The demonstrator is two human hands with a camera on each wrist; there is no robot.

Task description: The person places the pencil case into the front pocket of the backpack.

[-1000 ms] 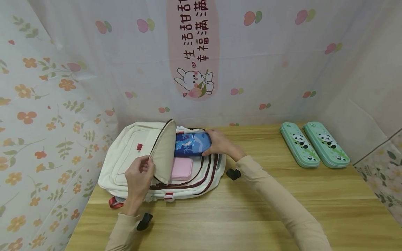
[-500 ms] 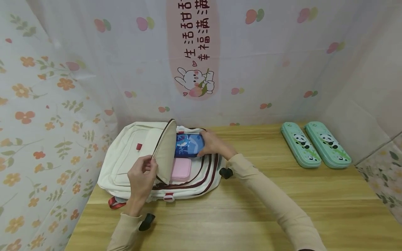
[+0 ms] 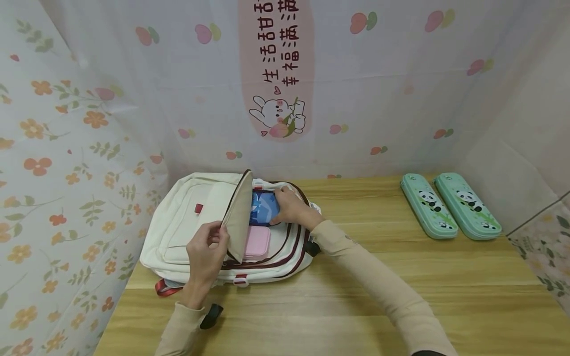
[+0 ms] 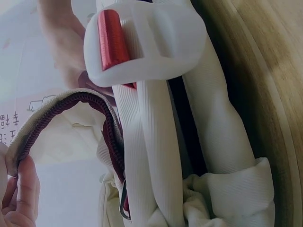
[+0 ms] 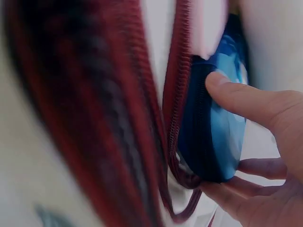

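Observation:
A cream backpack (image 3: 175, 217) lies on the table with its front flap (image 3: 237, 222) raised. My left hand (image 3: 207, 252) pinches the flap's zippered edge between thumb and fingers; the left wrist view shows those fingers (image 4: 27, 187) on the dark red zipper (image 4: 71, 100). Inside the pocket is a blue zippered pencil case (image 3: 263, 207) with a printed picture. My right hand (image 3: 291, 206) grips its right end, thumb on one side and fingers on the other, as the right wrist view shows. The flap hides the case's left end. A flat pink box (image 3: 257, 241) lies in front of it.
Two mint-green panda pencil cases (image 3: 429, 205) (image 3: 467, 205) lie side by side at the table's right rear. Patterned cloth walls (image 3: 213, 109) rise behind and at both sides. A white strap buckle (image 4: 156, 42) hangs at the bag's near edge.
My right hand has moved left with the blue pencil case, and more of the case is now under the flap. My left hand has shifted slightly right with the flap edge.

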